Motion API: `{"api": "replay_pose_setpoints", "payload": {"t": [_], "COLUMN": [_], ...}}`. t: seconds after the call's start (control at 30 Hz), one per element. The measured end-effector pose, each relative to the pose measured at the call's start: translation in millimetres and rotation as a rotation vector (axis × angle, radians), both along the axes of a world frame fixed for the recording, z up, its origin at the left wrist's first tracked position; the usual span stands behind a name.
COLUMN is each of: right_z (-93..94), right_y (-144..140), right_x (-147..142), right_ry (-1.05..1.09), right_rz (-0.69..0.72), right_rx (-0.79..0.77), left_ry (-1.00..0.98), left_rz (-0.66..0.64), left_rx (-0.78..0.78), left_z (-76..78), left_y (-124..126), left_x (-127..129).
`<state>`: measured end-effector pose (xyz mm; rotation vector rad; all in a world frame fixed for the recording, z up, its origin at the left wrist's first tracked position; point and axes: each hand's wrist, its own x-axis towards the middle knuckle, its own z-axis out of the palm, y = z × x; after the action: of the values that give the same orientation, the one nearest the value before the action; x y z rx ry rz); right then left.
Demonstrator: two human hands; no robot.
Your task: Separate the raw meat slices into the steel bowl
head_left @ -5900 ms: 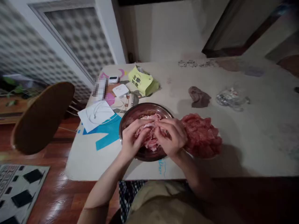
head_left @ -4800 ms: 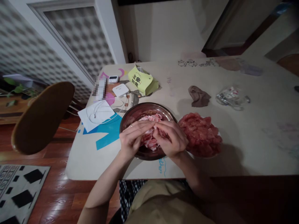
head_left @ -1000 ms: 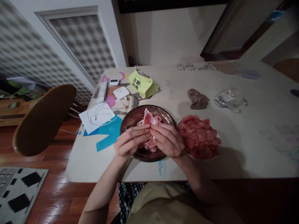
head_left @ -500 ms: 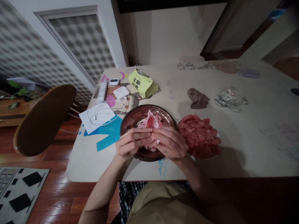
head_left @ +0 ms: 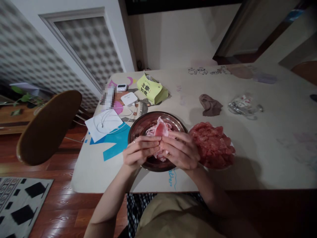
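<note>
Over a round metal bowl [head_left: 133, 129], my left hand [head_left: 141, 150] and my right hand [head_left: 182, 150] meet, fingertips pinched together. Between them they grip a piece of raw meat [head_left: 161, 128], pink with a pale edge, which stands up above the fingers. More pale, fatty scraps [head_left: 151, 131] lie in the bowl beneath, partly covered by my hands. Just right of the bowl, a heap of cut raw red meat [head_left: 213, 143] fills a white plate, whose rim [head_left: 232, 145] barely shows.
Behind the bowl stands a yellow-green paper bag [head_left: 152, 89]. At left are a white box-like device [head_left: 129, 98], a white sheet [head_left: 104, 125] with a cable, and a small display gadget [head_left: 121, 87]. A brown cloth [head_left: 210, 105] and clear crumpled plastic [head_left: 244, 105] lie toward the right.
The fingers of my right hand have shifted slightly around the meat. My left hand stays in nearly the same place, and the view has moved very little.
</note>
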<state>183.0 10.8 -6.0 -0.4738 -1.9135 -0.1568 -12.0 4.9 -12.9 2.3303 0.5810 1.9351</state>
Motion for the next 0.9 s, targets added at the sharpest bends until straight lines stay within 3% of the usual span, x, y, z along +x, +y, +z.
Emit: {"api": "replay_pose_setpoints", "payload": {"t": [0.1,0.33,0.73,0.9], "right_z": [-0.8,4.4,9.1,8.7], "right_y": [-0.4,-6.1,-10.5,-4.4], "right_x": [2.0,-11.1,-20.2,-17.3], "right_ry": [-0.016,0.175,0.322,0.311], "right_rz": [0.048,0.116,0.098,0.109], "right_rx": [-0.005,-0.175,-0.338,-0.329], "left_ry": [-0.006,0.009,0.148,0.108], "left_rz": [-0.019,0.003,0.074,0.04], "left_rx": [0.0,0.002,0.098,0.011], "left_z": [-0.3,-1.1,-0.2,-0.8], "left_y": [-0.4,-2.9,-6.2,-4.7], "left_x": [-0.1,-0.7,-6.3,-5.6]}}
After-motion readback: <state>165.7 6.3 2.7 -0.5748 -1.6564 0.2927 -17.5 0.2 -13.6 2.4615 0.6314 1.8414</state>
